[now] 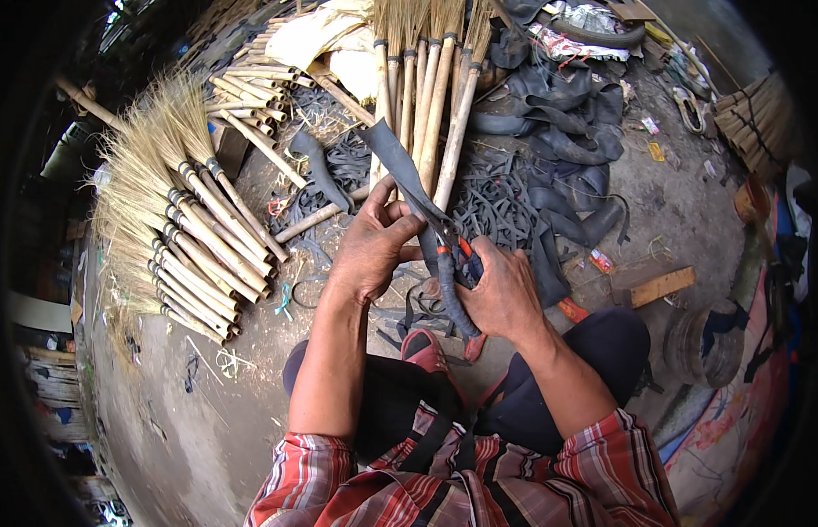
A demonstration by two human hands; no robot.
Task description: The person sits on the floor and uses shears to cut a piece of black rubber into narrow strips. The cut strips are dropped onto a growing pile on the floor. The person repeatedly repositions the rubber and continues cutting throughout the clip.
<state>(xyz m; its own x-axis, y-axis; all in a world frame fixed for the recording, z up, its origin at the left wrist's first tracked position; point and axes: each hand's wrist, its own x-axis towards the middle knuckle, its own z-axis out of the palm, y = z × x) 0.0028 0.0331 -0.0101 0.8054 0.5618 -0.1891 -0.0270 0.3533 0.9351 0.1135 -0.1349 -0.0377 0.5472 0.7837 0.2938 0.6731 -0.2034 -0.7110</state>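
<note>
My left hand is closed on a wide strip of black rubber, pinched between thumb and fingers. The strip slants up to the left, past the fingertips. In my right hand is a pair of shears, its handles wrapped in dark material with orange-red showing. The shears' blades meet the lower end of the rubber; how far apart they are I cannot tell. Beyond my hands, several brooms with bamboo handles lie with their bristles pointing away. Thin cut rubber strips are heaped just past the shears.
More bamboo-handled brooms lie in a row at left. Bamboo poles are stacked behind them. Large black rubber pieces pile up at far right. A wooden block and a round metal container stand on the right.
</note>
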